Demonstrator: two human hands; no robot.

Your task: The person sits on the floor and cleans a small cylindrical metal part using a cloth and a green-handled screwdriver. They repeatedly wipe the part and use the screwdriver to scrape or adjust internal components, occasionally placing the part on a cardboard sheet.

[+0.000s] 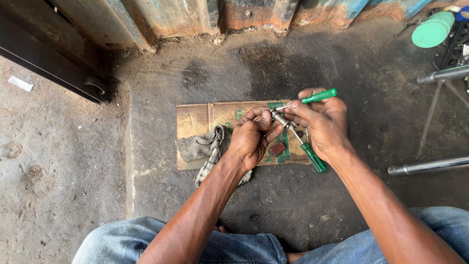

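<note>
Metal fitting (280,119) pinched in left hand (252,138) fingers; right hand (323,124) fingers closed around green-handled screwdriver (318,96).

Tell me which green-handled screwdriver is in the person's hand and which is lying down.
The upper screwdriver is gripped in the right hand; the other screwdriver lies on the cardboard below that hand.
</note>
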